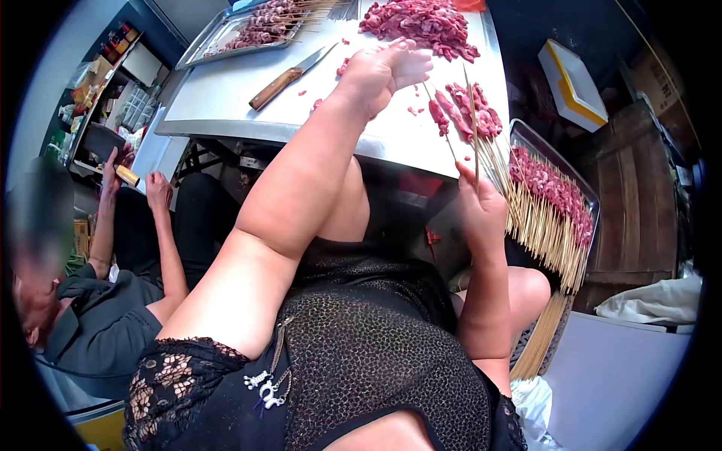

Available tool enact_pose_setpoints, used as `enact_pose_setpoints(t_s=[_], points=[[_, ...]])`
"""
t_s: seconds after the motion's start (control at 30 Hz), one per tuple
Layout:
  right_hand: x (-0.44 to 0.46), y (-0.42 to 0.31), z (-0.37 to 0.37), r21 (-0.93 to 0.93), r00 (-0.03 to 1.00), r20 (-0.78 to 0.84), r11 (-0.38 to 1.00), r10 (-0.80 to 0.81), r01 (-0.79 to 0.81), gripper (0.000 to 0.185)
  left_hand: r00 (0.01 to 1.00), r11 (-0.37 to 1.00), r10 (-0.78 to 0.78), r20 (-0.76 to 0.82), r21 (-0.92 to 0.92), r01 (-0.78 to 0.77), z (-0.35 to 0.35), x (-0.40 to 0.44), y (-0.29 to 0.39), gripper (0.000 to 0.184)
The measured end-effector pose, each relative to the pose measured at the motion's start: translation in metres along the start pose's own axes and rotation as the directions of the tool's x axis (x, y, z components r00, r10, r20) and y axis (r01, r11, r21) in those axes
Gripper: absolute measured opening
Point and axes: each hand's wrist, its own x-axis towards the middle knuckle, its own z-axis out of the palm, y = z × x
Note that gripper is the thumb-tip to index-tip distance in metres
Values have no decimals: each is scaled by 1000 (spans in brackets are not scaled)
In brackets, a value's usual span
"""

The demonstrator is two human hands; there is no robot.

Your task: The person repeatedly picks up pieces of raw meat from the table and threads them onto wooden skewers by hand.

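My left hand (380, 75) reaches over the white table, its fingers stretched out and slightly blurred, just below a heap of raw red meat pieces (425, 26). No meat shows in that hand. Near the table's front edge, my right hand (483, 207) is closed around a bare bamboo skewer (474, 113) that points up and away. A skewer threaded with meat (438, 118) runs down toward the right fingers; I cannot tell whether they hold it. Beside it on the table lie several finished meat skewers (485, 116).
A wooden-handled knife (277, 86) lies at the table's left. Behind it is a metal tray (214, 52) of skewers; another tray (594, 203) full of meat skewers stands at right. Bare sticks (543, 342) sit below it. At left, another person's hand (159, 192) is near a cleaver (105, 143).
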Motion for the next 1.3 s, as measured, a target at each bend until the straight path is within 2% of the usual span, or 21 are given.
enact_pose_setpoints(t_s=[0.07,0.13,0.27,0.37,0.43,0.5,0.63,0.77,0.83,0.87,0.9,0.93,0.97,1.0,1.07,1.13,1.2,1.23,1.3], points=[[-3,-5,-5,-2,996,15,996,85,-85,22,1000,999,-16,-7,-32,16,-1,0,1,22],[-4,-5,-7,-34,996,16,996,84,-83,21,1000,1000,-20,6,-3,20,-3,-2,1,22],[-5,-5,-7,11,999,-32,1000,1,-1,21,999,1000,-29,23,2,28,-1,-5,-3,22],[-4,-3,-6,-6,998,-47,999,-47,47,20,999,1000,-12,41,6,11,0,-6,-5,31],[-2,-1,-4,-13,995,-58,997,-78,77,20,999,999,-36,29,9,36,3,-8,-4,21],[0,0,0,-20,990,-83,993,-118,117,20,999,999,-33,27,-5,33,6,-10,-4,21],[1,-3,2,-22,996,-74,999,-47,45,21,999,1000,-10,49,5,10,10,-11,-3,22],[5,3,4,101,999,-29,995,31,-27,21,994,998,-51,98,-17,53,10,-12,-6,21],[6,3,5,167,999,-6,985,37,-36,22,982,993,-99,158,86,86,16,-16,-11,22],[6,0,5,268,996,11,960,85,-85,23,983,993,-97,153,84,85,20,-19,-15,22],[7,-4,6,365,991,37,921,130,-134,23,969,982,-172,177,112,154,25,-22,-18,23],[8,-6,5,372,989,23,917,147,-145,24,950,966,-243,199,142,217,28,-25,-18,24],[9,-5,3,413,990,30,901,136,-136,25,939,946,-260,225,257,200,25,-28,-12,27],[10,-3,1,453,991,35,882,127,-129,25,943,859,-255,215,498,118,20,-29,-4,36],[9,-4,-1,481,993,35,869,109,-113,25,957,672,35,287,702,-235,-16,-11,3,41],[6,-9,-4,460,995,7,883,102,-93,25,998,590,32,48,805,-58,-40,-2,39,37],[5,-10,-4,456,995,2,885,99,-89,25,980,447,184,-81,895,-10,-84,22,48,27],[5,-9,-4,440,996,13,894,90,-86,25,980,443,185,-80,897,-10,-94,30,47,27],[5,-9,-4,384,998,19,921,67,-69,24,971,-62,211,-115,989,131,-111,43,41,21]])
